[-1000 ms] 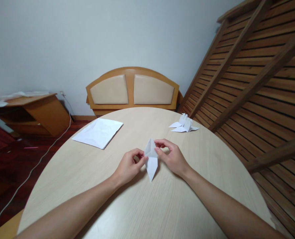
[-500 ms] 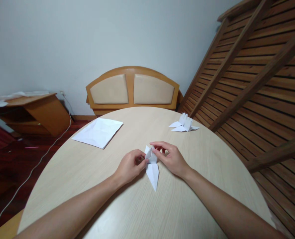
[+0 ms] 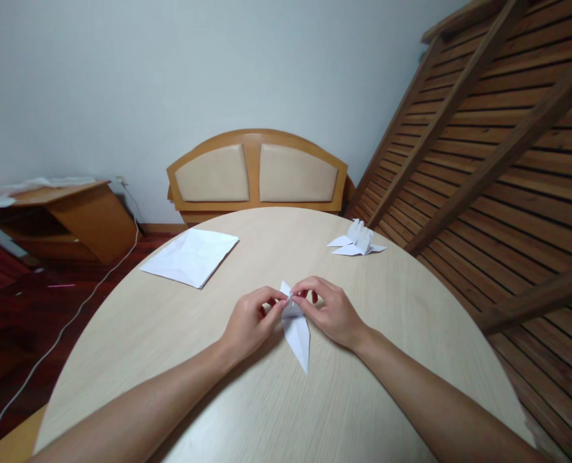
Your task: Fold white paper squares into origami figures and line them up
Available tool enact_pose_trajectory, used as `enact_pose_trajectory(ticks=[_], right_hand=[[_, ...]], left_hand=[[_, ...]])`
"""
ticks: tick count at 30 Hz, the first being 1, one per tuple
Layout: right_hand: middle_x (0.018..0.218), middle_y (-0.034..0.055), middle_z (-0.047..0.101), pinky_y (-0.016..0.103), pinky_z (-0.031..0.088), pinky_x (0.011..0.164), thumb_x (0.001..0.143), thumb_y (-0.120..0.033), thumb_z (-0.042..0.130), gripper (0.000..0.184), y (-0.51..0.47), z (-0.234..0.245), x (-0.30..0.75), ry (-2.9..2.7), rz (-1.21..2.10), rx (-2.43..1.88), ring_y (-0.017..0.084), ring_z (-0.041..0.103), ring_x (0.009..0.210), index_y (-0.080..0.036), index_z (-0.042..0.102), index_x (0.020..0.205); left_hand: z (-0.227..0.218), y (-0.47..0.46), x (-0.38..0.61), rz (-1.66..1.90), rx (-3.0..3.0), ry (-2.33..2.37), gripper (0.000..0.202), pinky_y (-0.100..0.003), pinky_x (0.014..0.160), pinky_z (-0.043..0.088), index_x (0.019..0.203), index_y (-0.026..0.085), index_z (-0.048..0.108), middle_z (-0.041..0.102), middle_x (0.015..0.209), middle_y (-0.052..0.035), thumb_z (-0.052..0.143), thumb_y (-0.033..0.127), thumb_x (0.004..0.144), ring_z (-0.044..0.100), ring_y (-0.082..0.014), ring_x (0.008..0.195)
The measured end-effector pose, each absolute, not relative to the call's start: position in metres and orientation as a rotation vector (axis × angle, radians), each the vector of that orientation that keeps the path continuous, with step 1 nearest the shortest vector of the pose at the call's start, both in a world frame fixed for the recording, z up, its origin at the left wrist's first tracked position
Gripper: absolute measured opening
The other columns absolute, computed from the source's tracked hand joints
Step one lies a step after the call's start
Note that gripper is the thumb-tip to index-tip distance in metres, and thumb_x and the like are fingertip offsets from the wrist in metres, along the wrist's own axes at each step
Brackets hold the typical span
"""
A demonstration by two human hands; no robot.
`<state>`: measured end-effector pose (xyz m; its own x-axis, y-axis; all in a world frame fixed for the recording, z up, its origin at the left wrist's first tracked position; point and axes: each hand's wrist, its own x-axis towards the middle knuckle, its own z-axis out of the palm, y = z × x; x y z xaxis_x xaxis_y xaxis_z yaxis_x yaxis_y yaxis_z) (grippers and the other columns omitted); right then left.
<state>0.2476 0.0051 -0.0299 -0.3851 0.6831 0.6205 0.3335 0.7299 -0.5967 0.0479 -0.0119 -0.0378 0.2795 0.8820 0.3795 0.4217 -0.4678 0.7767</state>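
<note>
A folded white paper figure (image 3: 297,337), shaped like an origami bird with a long pointed flap towards me, is at the middle of the round table (image 3: 266,399). My left hand (image 3: 254,318) pinches its upper part between thumb and forefinger from the left. From the right, my right hand (image 3: 331,308) pinches the same upper part, its thumb and fingertips almost meeting those of the left. The fingertips cover the small folds there. Another pointed tip rises behind the fingers.
Finished-looking white origami birds (image 3: 358,238) stand together at the table's far right. A stack of white paper sheets (image 3: 189,257) lies at the far left. Beyond the table are a padded headboard (image 3: 251,170), a wooden slatted frame (image 3: 498,148) and a low wooden desk (image 3: 80,222).
Both hands' fingertips have come together over the top of the paper figure, hiding the upright part seen before. The long flap has swung slightly to the right.
</note>
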Motion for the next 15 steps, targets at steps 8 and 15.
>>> enact_pose_trajectory(ticks=[8,15], right_hand=[[0.096,0.0044,0.070,0.034,0.053,0.079,0.099,-0.016,0.052,0.017,0.0068,-0.0258,0.2512,-2.080,0.378,-0.637,0.019,0.065,0.091,-0.025,0.065,0.106],[0.100,0.0054,0.069,0.038,0.054,0.084,0.097,-0.015,0.053,0.029,0.0073,-0.0265,0.2511,-2.153,0.310,-0.607,0.020,0.064,0.095,-0.030,0.070,0.115]], left_hand=[[-0.0351,-0.0125,0.0502,1.088,2.012,1.168,0.026,-0.024,0.060,0.045,0.092,0.017,0.070,0.073,0.088,-0.0056,0.050,0.032,0.098,0.064,-0.0157,0.074],[-0.0365,-0.0134,0.0491,1.105,1.997,1.170,0.024,-0.022,0.058,0.045,0.096,0.017,0.070,0.072,0.089,-0.0058,0.051,0.033,0.097,0.064,-0.0155,0.075]])
